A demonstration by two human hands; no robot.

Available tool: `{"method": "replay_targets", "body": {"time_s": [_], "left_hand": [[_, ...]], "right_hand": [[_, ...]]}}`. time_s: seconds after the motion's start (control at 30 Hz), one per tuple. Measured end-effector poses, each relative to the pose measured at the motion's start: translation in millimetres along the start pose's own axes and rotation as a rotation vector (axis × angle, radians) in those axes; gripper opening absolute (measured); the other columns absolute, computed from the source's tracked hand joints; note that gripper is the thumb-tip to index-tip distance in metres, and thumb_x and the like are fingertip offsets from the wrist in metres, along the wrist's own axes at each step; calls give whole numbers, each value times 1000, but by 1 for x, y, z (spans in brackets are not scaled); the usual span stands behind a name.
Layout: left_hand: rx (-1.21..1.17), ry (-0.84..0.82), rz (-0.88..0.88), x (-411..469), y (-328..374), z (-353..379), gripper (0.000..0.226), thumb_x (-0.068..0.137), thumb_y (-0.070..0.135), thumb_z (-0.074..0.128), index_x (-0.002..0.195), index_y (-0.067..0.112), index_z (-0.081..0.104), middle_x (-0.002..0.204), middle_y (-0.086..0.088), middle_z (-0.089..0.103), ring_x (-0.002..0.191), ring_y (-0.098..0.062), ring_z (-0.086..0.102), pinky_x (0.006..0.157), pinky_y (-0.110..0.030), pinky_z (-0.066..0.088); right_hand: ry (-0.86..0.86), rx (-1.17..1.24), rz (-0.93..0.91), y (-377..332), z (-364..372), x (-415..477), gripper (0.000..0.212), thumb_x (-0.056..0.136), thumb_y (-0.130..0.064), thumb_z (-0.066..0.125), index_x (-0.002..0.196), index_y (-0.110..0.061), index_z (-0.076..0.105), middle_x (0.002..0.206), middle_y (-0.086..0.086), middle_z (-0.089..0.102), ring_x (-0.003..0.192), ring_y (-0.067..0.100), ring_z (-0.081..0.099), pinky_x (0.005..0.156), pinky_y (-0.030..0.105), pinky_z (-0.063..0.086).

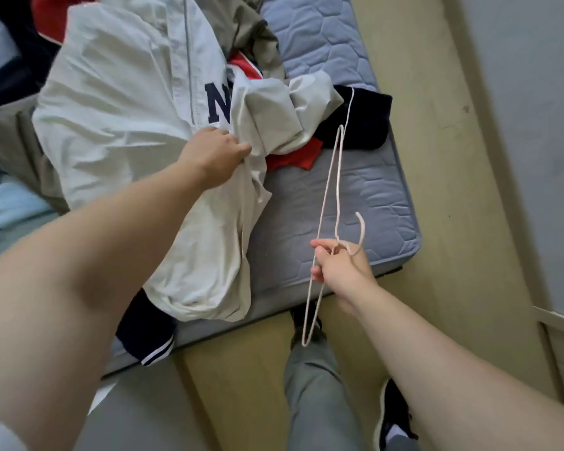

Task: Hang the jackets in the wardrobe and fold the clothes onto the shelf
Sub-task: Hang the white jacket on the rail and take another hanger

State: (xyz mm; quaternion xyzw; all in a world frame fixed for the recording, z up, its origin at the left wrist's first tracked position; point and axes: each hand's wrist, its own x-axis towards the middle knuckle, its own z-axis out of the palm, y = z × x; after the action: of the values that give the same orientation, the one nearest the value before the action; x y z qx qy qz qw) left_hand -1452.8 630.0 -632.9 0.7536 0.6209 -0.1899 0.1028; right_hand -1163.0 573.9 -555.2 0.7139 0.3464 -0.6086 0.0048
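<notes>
A white jacket (pixel 118 102) with navy letters and navy striped cuffs lies bunched on the blue mattress (pixel 365 203). My left hand (pixel 215 154) grips a fold of its fabric near the middle. My right hand (pixel 336 268) holds a thin pale wire hanger (pixel 331 187) by its neck, over the mattress corner; the hook curls just above my fingers. Under and behind the jacket lie a red garment (pixel 293 157), a navy garment (pixel 358 115) and an olive one (pixel 251 24).
The mattress edge runs diagonally along a yellowish floor (pixel 437 157). A grey wall or wardrobe panel (pixel 528 125) stands at the right. My legs in grey trousers and dark shoes (pixel 391 415) stand beside the bed. Light blue fabric (pixel 10 209) lies at the left.
</notes>
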Motion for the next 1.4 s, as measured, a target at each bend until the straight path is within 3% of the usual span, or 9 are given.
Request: {"method": "replay_targets", "body": {"time_s": [0.1,0.43,0.63,0.73,0.9,1.03,1.13,1.27,1.4], "left_hand": [[53,24,11,-31,-1,-77,14,98,20,47,101,14,60,94,-11,66,91,-34,63,71,-36,38],[-75,226,-189,-143,44,-338,18,73,11,60,90,13,67,92,-11,68,86,-38,64,71,-38,49],[-199,382,-250,-187,85,-444,17,82,11,55,99,13,60,99,-14,65,85,-35,59,65,-36,43],[-257,468,-194,-200,114,-488,16,83,11,57,99,14,60,100,-13,66,82,-29,54,66,-33,38],[-228,517,-15,-213,165,-548,24,81,27,71,103,21,61,90,3,57,83,-20,49,64,-29,31],[-255,482,2,-221,189,-591,26,73,25,67,98,29,60,86,9,56,85,-20,54,61,-28,42],[-339,482,1,-226,193,-611,27,71,15,53,92,30,61,87,9,57,85,-18,55,63,-26,45],[-383,460,6,-227,201,-624,27,72,15,53,92,31,62,82,14,55,73,-2,51,53,-21,37],[-258,441,59,-216,204,-623,39,75,9,52,110,28,59,89,9,52,80,-14,50,55,-21,35]], "right_hand": [[33,-75,-132,-17,-15,-37,17,98,-21,56,91,-26,70,85,-12,61,74,5,56,61,17,45],[-39,72,-453,-74,-98,-198,8,82,-24,76,82,-25,68,88,-15,67,81,-1,61,65,16,44],[-29,96,-653,-120,-161,-278,17,82,-17,78,96,-17,69,93,2,64,74,14,57,59,19,46],[9,104,-773,-142,-194,-307,30,81,-18,79,108,-18,67,89,2,59,83,18,57,71,25,43],[75,31,-945,-167,-241,-337,58,81,-16,77,134,-21,57,130,-6,54,118,6,48,97,24,40],[22,-18,-970,-172,-264,-352,12,86,-24,76,96,-19,71,91,-3,68,87,11,62,72,21,50],[97,-24,-997,-173,-276,-352,21,89,-25,73,75,-13,64,71,-4,57,68,10,51,62,21,41],[99,-171,-946,-166,-287,-353,24,90,-16,67,68,-14,57,71,0,52,65,12,47,59,24,37],[242,-210,-893,-165,-294,-352,17,94,-20,51,86,-8,59,87,8,62,78,22,55,68,34,42]]}}
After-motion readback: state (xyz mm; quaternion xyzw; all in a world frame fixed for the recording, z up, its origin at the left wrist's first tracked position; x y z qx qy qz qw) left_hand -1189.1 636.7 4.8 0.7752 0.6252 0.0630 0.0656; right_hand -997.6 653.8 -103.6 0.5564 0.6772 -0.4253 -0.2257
